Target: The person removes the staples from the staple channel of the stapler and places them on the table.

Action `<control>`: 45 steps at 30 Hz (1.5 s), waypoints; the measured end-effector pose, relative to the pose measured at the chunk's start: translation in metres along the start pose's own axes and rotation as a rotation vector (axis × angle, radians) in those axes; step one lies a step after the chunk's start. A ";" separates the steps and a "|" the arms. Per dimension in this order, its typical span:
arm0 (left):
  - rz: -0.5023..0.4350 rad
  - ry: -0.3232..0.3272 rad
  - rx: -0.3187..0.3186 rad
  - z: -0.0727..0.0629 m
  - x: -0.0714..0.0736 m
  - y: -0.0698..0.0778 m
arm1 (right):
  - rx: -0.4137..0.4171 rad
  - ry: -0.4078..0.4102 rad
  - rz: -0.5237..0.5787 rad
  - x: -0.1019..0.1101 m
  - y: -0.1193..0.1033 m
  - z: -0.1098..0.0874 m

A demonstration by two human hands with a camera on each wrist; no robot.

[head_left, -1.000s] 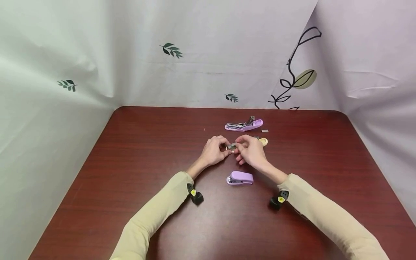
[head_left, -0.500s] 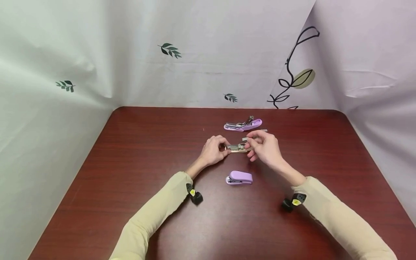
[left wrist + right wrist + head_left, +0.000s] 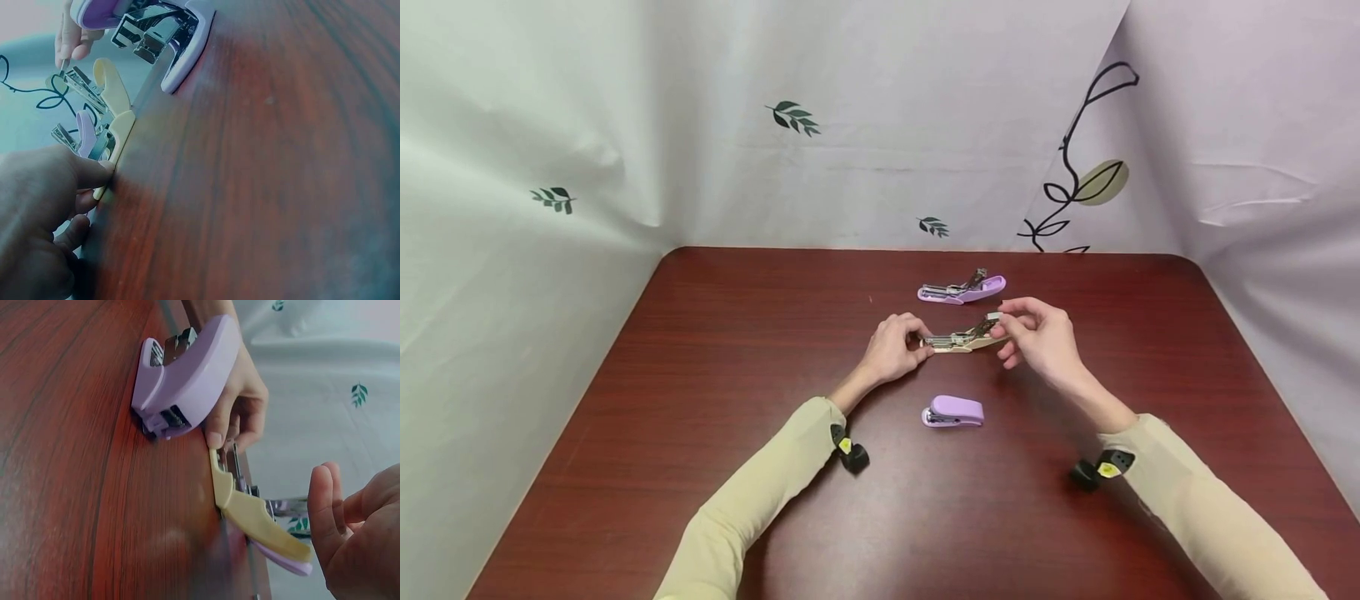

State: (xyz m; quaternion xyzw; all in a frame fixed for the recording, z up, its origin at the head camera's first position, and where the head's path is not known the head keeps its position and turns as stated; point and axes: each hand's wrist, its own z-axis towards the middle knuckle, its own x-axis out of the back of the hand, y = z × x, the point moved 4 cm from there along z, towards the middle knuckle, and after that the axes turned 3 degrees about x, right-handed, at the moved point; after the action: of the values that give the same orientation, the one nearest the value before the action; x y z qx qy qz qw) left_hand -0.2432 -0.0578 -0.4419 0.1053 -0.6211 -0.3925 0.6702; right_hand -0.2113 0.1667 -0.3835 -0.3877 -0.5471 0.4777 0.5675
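Note:
A cream-yellow stapler [image 3: 957,342] lies opened out flat on the table, its metal magazine exposed and its rear metal part raised. My left hand [image 3: 891,348] pinches its front end between thumb and fingers, seen also in the left wrist view, where the yellow stapler [image 3: 115,94] stretches away from the fingertips. Just right of the raised metal, my right hand [image 3: 1041,340] pinches a small strip of staples [image 3: 994,316] between thumb and index finger. Whether the strip touches the metal, I cannot tell. In the right wrist view the right hand's fingers hide the strip.
Nearer the person sits a closed purple stapler [image 3: 953,411]. Behind the yellow one lies an opened purple stapler [image 3: 961,290]. The reddish-brown table [image 3: 737,333] ends at a pale hanging curtain [image 3: 850,167] with leaf prints.
My right hand has moved right, away from the yellow stapler's front, carrying the staple strip to its rear metal part. The left hand has stayed at the front end.

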 end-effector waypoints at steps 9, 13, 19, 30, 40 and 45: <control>0.000 -0.006 0.006 -0.001 -0.002 -0.002 | -0.006 0.039 0.011 0.018 0.009 -0.002; -0.002 -0.003 0.005 -0.001 -0.001 -0.002 | -0.017 0.069 0.019 0.026 0.013 -0.003; -0.002 0.003 0.001 -0.001 0.000 -0.002 | -0.054 0.097 0.043 0.033 0.022 -0.006; -0.006 0.005 -0.007 0.000 0.000 -0.001 | -0.168 0.053 0.001 0.041 0.048 -0.009; -0.018 0.005 -0.001 0.000 0.000 -0.002 | -0.236 0.012 -0.052 0.038 0.060 -0.009; -0.024 0.004 0.002 0.000 0.001 -0.002 | -0.237 -0.006 -0.076 0.038 0.062 -0.008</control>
State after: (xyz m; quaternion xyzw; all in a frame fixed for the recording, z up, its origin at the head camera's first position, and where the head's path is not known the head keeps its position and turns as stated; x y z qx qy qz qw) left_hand -0.2439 -0.0592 -0.4424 0.1141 -0.6187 -0.3998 0.6666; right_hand -0.2129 0.2190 -0.4341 -0.4297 -0.6159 0.3891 0.5336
